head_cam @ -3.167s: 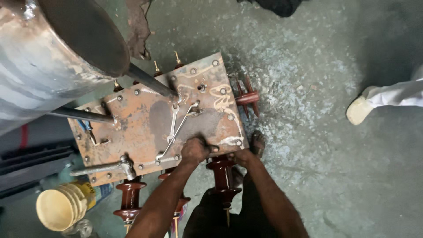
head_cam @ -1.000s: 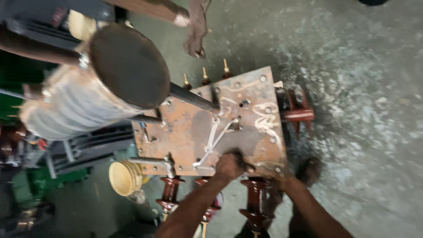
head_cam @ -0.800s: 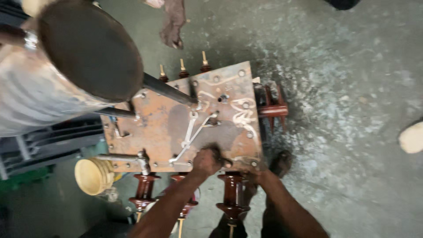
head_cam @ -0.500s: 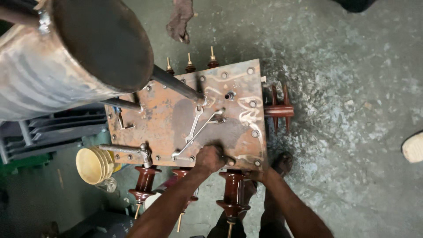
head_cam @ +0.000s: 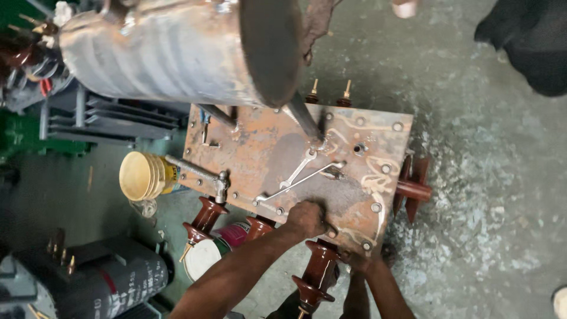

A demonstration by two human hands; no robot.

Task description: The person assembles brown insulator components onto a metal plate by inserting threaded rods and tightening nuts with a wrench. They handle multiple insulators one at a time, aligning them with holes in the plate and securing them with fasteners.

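Rusty steel cover plate (head_cam: pixel 277 159): heavy, rigid; my left hand (head_cam: pixel 307 218) and right hand (head_cam: pixel 354 258) clasp its near edge.

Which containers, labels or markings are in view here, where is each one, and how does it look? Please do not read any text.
Yellow bucket: left of the rusty plate, round, cream inside, small coloured label on its side.
Can: beside the left hand's forearm, round, white lid, pink and green label.
Dark cylinder: bottom left, black, pale stencilled lettering.
White chalk marks: on the plate's right part, curly strokes.
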